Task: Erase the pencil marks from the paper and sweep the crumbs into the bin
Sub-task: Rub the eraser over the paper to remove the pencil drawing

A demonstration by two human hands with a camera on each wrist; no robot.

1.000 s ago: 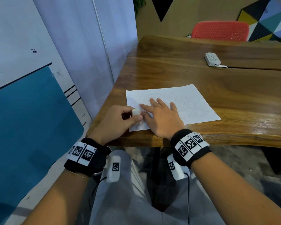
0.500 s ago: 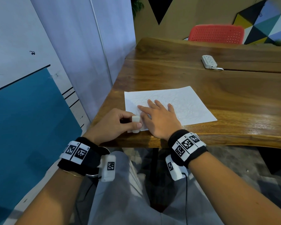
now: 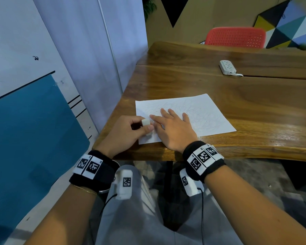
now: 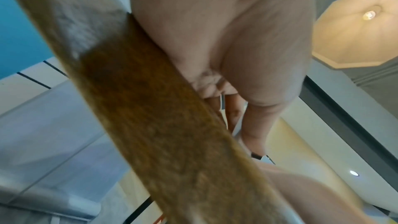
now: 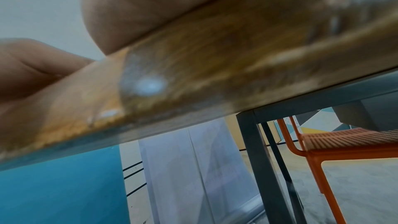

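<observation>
Left hand (image 3: 125, 131) has its thumb and fingers curled round a small white block eraser (image 3: 146, 123), which sits on the near left corner of the white sheet of paper (image 3: 198, 110) covered in faint pencil scribbles, and right next to it the right hand (image 3: 173, 128) is lying flat with fingers straight and spread, pressing the sheet down. The paper is near the front edge of the glossy brown wooden table (image 3: 254, 106), a white power strip (image 3: 227, 67) sits well apart further back, and a red perforated plastic chair (image 3: 237, 37) is behind the far side. Both wrist cams mostly just show blurry table edge and palm, so no help there.
</observation>
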